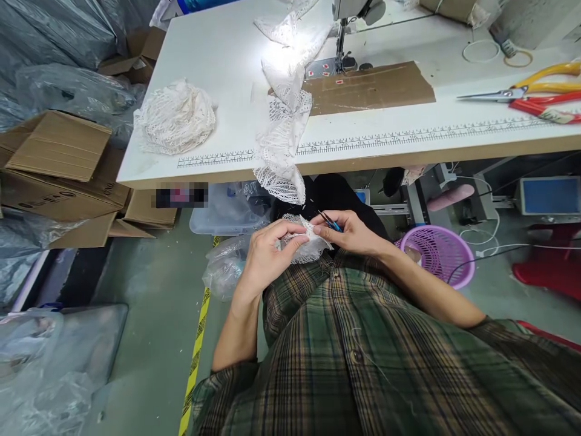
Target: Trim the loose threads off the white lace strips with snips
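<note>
Lace (312, 251) between your hands is pinched in the grip of your left hand (272, 247); your right hand's grip (344, 230) wraps a blue-handled tool (334, 226), thumb against the lace. A gap parts both hands from the counter's edge (390, 157).

A plaid shirt (299, 345) in green, brown and black fills the lower middle of the frame, round brown buttons (357, 356) running down its front. Its sleeves (227, 390) end near the elbows. The black legwear (336, 194) at centre is probably trousers, though shadow obscures it.
</note>
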Tool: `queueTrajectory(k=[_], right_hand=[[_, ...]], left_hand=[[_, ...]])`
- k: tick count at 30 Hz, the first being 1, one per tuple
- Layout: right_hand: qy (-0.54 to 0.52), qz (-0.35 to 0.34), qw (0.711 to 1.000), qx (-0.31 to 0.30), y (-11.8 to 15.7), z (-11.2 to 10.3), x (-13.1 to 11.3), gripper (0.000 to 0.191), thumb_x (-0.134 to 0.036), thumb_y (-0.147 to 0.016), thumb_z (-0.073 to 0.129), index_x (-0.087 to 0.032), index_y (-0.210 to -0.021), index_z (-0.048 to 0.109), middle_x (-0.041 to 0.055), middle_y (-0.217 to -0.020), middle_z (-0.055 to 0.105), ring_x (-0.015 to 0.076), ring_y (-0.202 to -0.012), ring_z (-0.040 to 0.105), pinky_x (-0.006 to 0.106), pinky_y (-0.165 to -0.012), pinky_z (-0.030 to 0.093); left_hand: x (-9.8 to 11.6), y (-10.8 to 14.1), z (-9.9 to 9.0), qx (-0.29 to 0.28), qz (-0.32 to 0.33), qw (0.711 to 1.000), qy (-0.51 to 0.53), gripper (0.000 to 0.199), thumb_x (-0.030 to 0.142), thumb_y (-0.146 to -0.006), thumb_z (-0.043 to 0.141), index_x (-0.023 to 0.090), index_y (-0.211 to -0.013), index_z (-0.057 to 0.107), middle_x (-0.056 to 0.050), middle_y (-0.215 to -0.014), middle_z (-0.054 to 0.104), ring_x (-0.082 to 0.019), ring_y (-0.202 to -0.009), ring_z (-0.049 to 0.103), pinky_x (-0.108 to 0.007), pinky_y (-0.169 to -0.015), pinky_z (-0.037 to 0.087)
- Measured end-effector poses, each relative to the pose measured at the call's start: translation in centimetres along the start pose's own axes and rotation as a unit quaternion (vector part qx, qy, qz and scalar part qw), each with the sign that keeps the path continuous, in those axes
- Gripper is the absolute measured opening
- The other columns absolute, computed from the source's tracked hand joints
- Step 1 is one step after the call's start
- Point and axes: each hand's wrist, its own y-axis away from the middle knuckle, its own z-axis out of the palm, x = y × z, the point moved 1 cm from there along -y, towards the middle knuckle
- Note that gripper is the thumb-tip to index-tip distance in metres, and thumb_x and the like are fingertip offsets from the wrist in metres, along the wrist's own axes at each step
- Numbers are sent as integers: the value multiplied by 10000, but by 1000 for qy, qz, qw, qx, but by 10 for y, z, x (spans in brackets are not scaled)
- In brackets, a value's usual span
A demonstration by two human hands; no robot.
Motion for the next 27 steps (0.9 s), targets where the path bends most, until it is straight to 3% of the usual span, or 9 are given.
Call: queueTrajectory(k=[3, 5, 7, 9, 14, 18, 22, 27], right_hand=[[26, -14, 999, -14, 1, -1, -5, 290, -421, -871, 676, -141, -913, 740, -10, -726, 593, 100, -649, 459, 247, -613, 374], [41, -18, 999, -20, 0, 0, -8, 263, -392, -878, 661, -144, -919, 742, -3, -748, 617, 107, -667, 481, 252, -627, 381], [51, -22, 998, -27, 0, 0, -11, 246, -375, -879, 656, -147, -923, 735, 2, -767, 639, 112, -680, 501, 254, -638, 390], [56, -27, 997, -39, -1, 1, -14, 231, -368, -883, 652, -148, -913, 719, 5, -778, 646, 115, -687, 511, 253, -641, 397], [40, -45, 997, -57, 1, 2, -18, 185, -340, -889, 662, -169, -913, 595, -15, -762, 598, 100, -656, 481, 234, -622, 400], [64, -67, 993, -68, 3, 0, -21, 126, -252, -896, 623, -193, -878, 513, -41, -729, 516, 93, -648, 439, 223, -621, 386], [72, -81, 991, -82, 3, -3, -21, 80, -234, -879, 597, -186, -854, 539, -18, -768, 526, 107, -685, 453, 237, -642, 391], [59, -35, 994, -88, 1, -4, -14, 259, -355, -776, 760, -166, -861, 603, -9, -795, 571, 110, -697, 474, 244, -638, 390]], left_hand=[[7, -1, -8, -5, 45, 997, -58, 90, 290, -865, 724, 220, -811, 708, -25, -828, 709, -183, -793, 647, -329, -816, 494], [10, -3, -13, -44, 66, 995, -58, 96, 287, -875, 711, 218, -812, 691, -62, -1040, 723, -219, -971, 663, -376, -929, 483], [11, -8, -16, -101, 84, 990, -42, 108, 289, -879, 706, 211, -809, 679, -93, -1336, 638, -264, -1217, 597, -438, -1069, 418], [9, -13, -17, -150, 94, 984, -19, 116, 290, -882, 704, 204, -812, 671, -100, -1468, 548, -279, -1328, 528, -464, -1132, 364], [-2, -26, -11, -182, 90, 978, 42, 138, 311, -877, 716, 193, -822, 672, -100, -1152, 691, -216, -1046, 656, -377, -952, 488], [-10, -29, -9, -165, 60, 979, 102, 199, 357, -821, 774, 190, -769, 677, -50, -861, 667, -172, -822, 628, -315, -779, 505], [-14, -28, -11, -146, 27, 975, 166, 236, 368, -759, 830, 184, -724, 686, -33, -768, 639, -159, -740, 592, -304, -710, 483], [-17, -28, -10, -121, 4, 969, 215, 243, 356, -720, 862, 176, -703, 700, -30, -763, 634, -147, -718, 577, -295, -689, 466]])
